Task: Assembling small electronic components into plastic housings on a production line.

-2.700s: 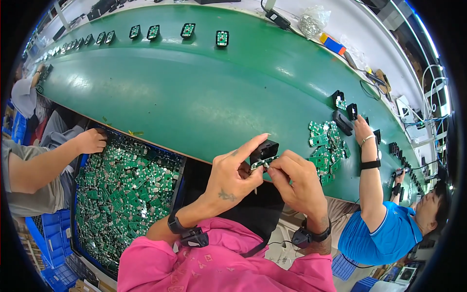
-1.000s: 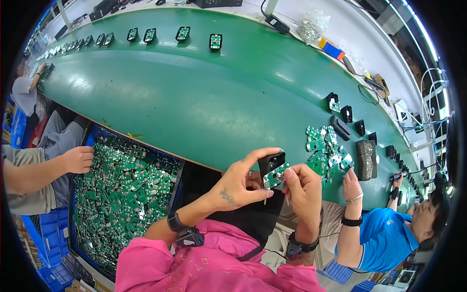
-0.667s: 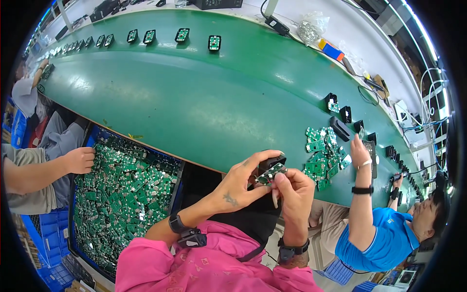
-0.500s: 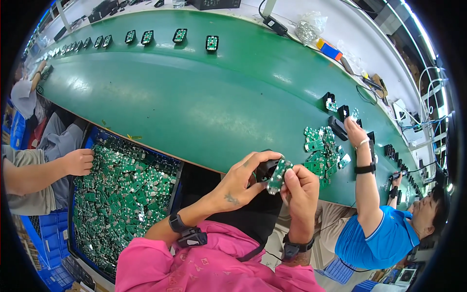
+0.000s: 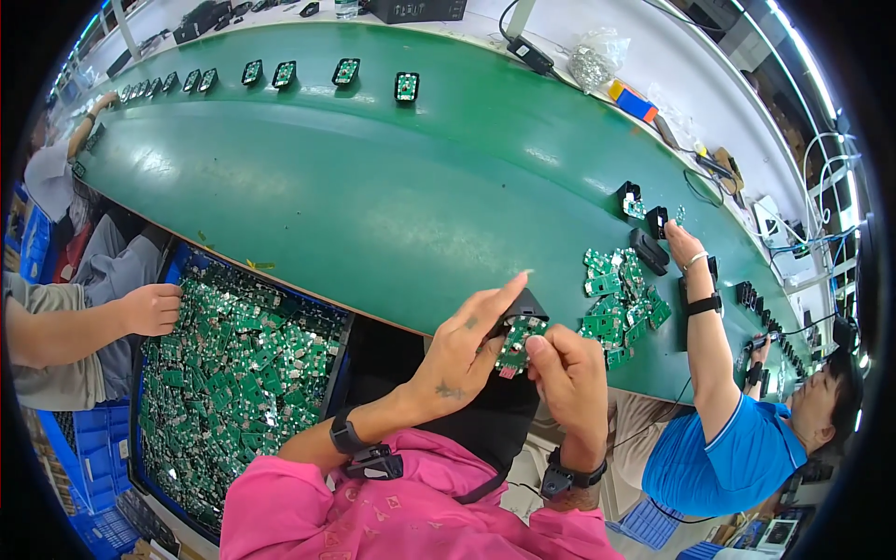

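Observation:
Above the table's near edge, my left hand point(image 5: 455, 362) grips a black plastic housing point(image 5: 528, 304), its index finger stretched out along the side. A small green circuit board point(image 5: 519, 342) lies over the housing's face, pinched by the thumb and fingers of my right hand point(image 5: 573, 375). A pinkish-red piece shows at the board's lower end. How far the board sits inside the housing is hidden by my fingers. To the right of my hands, a pile of loose circuit boards point(image 5: 616, 297) rests on the green table point(image 5: 373, 205).
Black housings with boards point(image 5: 345, 72) line the far side. A bin of circuit boards point(image 5: 233, 392) stands at the left, beside a person's fist point(image 5: 151, 310). On the right, a person in blue point(image 5: 728, 457) reaches toward black housings point(image 5: 657, 222). A bagged bundle point(image 5: 597, 61) lies at the back.
The circuit board has moved left and down onto the housing, with my right hand following. My left index finger has straightened upward. The right-hand person's hand has shifted slightly.

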A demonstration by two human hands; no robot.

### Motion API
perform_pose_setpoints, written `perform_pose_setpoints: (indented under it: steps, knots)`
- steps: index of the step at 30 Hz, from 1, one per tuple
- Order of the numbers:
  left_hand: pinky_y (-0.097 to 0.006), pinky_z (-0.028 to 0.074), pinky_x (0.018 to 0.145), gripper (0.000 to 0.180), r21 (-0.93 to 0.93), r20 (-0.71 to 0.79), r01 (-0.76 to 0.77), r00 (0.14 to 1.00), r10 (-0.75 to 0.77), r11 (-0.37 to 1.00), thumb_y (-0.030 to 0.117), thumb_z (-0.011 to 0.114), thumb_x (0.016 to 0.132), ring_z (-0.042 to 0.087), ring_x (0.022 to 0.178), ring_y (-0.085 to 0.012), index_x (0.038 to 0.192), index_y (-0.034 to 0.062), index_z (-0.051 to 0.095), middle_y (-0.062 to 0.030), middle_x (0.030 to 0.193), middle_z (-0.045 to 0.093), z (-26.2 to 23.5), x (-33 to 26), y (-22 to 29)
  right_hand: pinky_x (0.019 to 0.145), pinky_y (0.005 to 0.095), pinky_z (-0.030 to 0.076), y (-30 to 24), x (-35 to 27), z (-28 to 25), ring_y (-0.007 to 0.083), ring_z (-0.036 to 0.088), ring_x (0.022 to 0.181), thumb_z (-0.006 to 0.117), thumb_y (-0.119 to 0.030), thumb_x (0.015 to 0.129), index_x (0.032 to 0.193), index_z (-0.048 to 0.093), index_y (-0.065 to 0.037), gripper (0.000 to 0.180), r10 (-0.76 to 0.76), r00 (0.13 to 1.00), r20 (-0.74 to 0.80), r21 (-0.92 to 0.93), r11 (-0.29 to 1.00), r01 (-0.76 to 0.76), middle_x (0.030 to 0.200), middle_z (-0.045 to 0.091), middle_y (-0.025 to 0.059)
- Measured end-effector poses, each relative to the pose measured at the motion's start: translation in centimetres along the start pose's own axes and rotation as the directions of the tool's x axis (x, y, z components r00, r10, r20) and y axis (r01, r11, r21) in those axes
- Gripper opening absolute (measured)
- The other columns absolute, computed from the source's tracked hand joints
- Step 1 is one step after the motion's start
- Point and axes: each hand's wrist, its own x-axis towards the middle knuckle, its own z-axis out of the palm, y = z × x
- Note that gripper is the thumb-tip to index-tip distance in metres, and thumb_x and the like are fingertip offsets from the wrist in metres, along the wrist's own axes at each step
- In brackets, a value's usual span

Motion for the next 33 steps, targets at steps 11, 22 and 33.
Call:
perform_pose_setpoints:
  steps: [11,22,33]
  knots:
    - [-0.027,0.050,0.079,0.045,-0.258,0.018,0.119,0.993,-0.118,0.959,0.010,0.052,0.098,0.059,0.091,-0.0118,0.142,0.0033,0.043,-0.0111,0.117,0.061,-0.6,0.0,1.2,0.048,0.0206,0.031,1.2,1.0,1.6,0.0015,0.044,0.055,0.072,-0.013,0.090,0.075,0.060,0.001,0.024,-0.037,0.965,-0.259,-0.002,0.999,0.038,0.061,0.054,-0.0034]
    - [-0.027,0.057,0.062,0.038,-0.263,0.045,0.254,0.967,-0.252,0.931,0.006,0.045,0.100,0.066,0.082,-0.0146,0.138,0.0015,0.042,-0.0135,0.105,0.064,-0.5,0.3,0.6,0.054,0.0335,0.051,1.1,1.4,3.0,0.0185,0.067,0.060,0.060,-0.016,0.098,0.115,0.060,0.002,0.024,-0.176,0.962,-0.209,-0.182,0.974,0.138,0.071,0.066,0.0134]
    - [-0.028,0.055,0.062,0.038,-0.077,0.034,0.253,0.967,-0.251,0.964,0.006,0.045,0.099,0.068,0.079,-0.0149,0.136,0.0003,0.044,-0.0157,0.099,0.065,-0.6,0.1,0.5,0.060,0.0303,0.051,2.3,1.0,5.8,0.0125,0.059,0.065,0.051,-0.012,0.100,0.136,0.053,0.000,0.039,-0.049,0.961,-0.271,0.089,0.993,0.076,0.076,0.064,0.0120]
